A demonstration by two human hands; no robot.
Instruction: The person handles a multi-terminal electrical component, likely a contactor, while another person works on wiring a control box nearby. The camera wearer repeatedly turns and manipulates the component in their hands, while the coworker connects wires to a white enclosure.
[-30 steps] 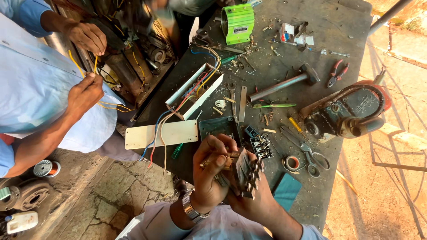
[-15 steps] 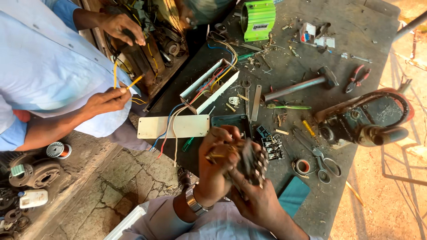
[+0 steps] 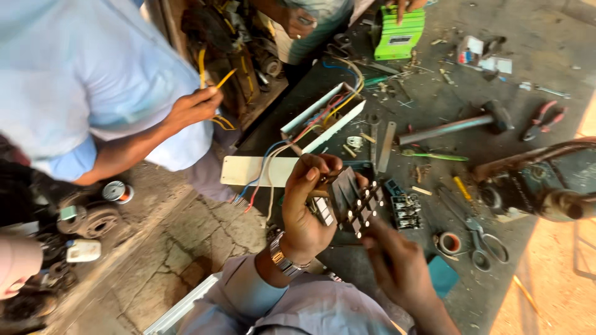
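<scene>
A dark, rigid terminal block (image 3: 352, 201) with metal screws is sitting in mid-frame, likely light yet brittle, best gripped by its edges. The left hand (image 3: 305, 211) is clutching it; at five o'clock the right hand (image 3: 397, 263) is touching it, fingers loosely curled.

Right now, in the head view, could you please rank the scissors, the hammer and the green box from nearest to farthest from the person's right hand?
1. scissors, just right of the right hand.
2. hammer, up the table.
3. green box, at the far edge.
</scene>
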